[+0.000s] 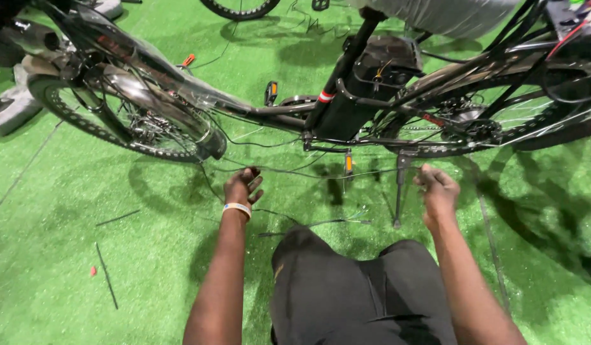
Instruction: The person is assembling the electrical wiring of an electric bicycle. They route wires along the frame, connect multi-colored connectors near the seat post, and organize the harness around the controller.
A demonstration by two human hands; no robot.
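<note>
A black metal-framed electric bicycle [346, 96] is standing upright on its black kickstand [399, 191] across a floor of green artificial turf [65, 217]. All positions below are being given relative to this kickstand.

The left hand [243, 186], which is wearing a pale band at the wrist [236, 208], is hovering well to the left of the kickstand, below the frame. Its fingers are curling loosely inward and appear to be pinching a thin dark cable [295, 171] that is running sideways from the hand toward the kickstand at about its upper end. The exact contact is too small to confirm.

The right hand [437, 190] is hanging just to the right of the kickstand, at about its mid-height. Its fingers are curling into a loose fist; whether it is gripping the same cable cannot be told.

An orange reflector pedal [348, 163] is hanging just left of the kickstand, between it and the left hand. The black box-shaped battery housing [356, 83] is sitting above and left of it. The spoked rear wheel [493, 128] is standing above and right; the front wheel with knobby tyre [116, 121] is standing far left. Loose thin wires [321, 222] are lying on the turf left of the kickstand foot. The person's dark-trousered knee [346, 287] is bending below it.
</note>
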